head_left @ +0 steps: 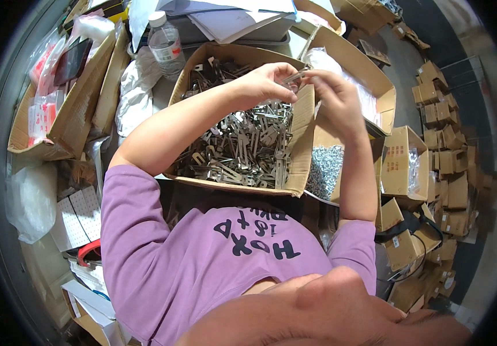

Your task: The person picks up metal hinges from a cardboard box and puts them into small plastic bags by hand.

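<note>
My left hand (pixel 265 82) and my right hand (pixel 336 99) meet above the far right corner of a cardboard box (pixel 301 121). Together they pinch a small flat metal bracket (pixel 296 76) between their fingertips. The box below holds several similar silver metal brackets (pixel 242 147) in a loose heap. A second box (pixel 375 81) to the right holds small silver screws (pixel 324 164) under my right forearm.
A plastic water bottle (pixel 166 47) stands behind the box, next to crumpled plastic bags (pixel 136 95). An open carton (pixel 66 109) with packets sits at left. Stacks of small folded cartons (pixel 450 150) line the right side. Papers (pixel 225 20) lie at the back.
</note>
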### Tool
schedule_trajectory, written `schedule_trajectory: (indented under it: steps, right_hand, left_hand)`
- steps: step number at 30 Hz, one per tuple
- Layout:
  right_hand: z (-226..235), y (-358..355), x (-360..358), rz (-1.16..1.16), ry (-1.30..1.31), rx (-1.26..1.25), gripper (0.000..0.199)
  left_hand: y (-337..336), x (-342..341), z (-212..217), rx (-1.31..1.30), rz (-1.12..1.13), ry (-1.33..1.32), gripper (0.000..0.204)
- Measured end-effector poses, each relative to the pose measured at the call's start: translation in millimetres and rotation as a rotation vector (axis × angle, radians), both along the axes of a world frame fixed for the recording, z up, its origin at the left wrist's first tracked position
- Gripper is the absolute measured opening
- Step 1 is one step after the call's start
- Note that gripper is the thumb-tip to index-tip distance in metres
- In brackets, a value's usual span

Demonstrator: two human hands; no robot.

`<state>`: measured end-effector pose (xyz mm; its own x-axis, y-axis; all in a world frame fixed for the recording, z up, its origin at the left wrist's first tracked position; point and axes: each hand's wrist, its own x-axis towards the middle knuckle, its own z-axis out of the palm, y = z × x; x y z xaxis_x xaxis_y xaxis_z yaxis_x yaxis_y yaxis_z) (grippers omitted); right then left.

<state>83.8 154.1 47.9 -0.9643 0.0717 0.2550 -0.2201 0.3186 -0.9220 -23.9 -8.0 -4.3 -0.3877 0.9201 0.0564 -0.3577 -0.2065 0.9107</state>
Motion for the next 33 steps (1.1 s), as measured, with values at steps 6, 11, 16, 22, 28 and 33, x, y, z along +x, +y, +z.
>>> schedule_trajectory:
  steps: [6,11,16,22,28,33]
  right_hand:
    - [-29,57,26,-0.08,-0.576,0.889,0.021]
    - [-93,56,39,-0.232,-0.514,0.989,0.028]
    - [-129,60,37,-0.321,-0.242,0.994,0.011]
    - [-126,62,37,-0.359,-0.226,1.015,0.01]
    - [-127,62,33,-0.467,-0.265,0.844,0.015]
    - [-132,62,27,-0.452,-0.347,0.868,0.016]
  left_hand:
    - [1,-6,7,0.04,0.112,0.048,0.044]
    - [1,-9,4,0.059,0.063,0.06,0.04]
    - [3,2,-2,-0.028,0.02,0.062,0.044]
    - [8,14,-16,-0.238,-0.046,0.229,0.051]
    - [11,18,-31,-0.324,-0.061,0.494,0.063]
    - [11,26,-21,-0.474,-0.1,0.721,0.061]
